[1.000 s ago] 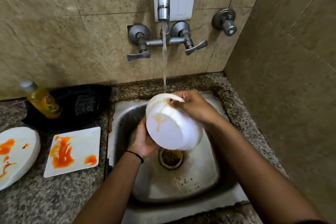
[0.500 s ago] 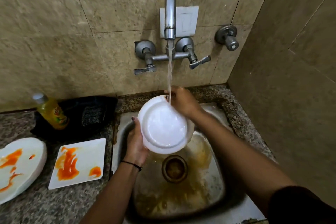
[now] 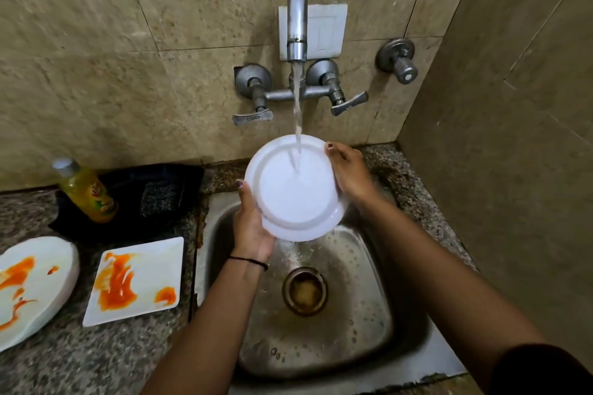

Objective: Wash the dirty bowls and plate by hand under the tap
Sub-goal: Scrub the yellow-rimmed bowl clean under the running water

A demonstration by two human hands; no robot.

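While rinsing mid-frame, gripping white bowl (image 3: 295, 199) with left hand (image 3: 253, 228) curled under lower-left rim, right hand (image 3: 351, 173) clasping upper-right rim; tilted to shed tap (image 3: 296, 16) water into sink (image 3: 372, 346).

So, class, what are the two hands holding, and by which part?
One white bowl between them: the left hand grips its lower-left rim, and the right hand grips its upper-right rim.

Small home kitchen, I'd say: stainless steel sink (image 3: 369, 324) under the hands (image 3: 253, 228), chrome wall-mounted tap (image 3: 296, 26) above them, sauce-smeared white square plate (image 3: 138, 279) on the speckled granite desk (image 3: 80, 362) to their left.
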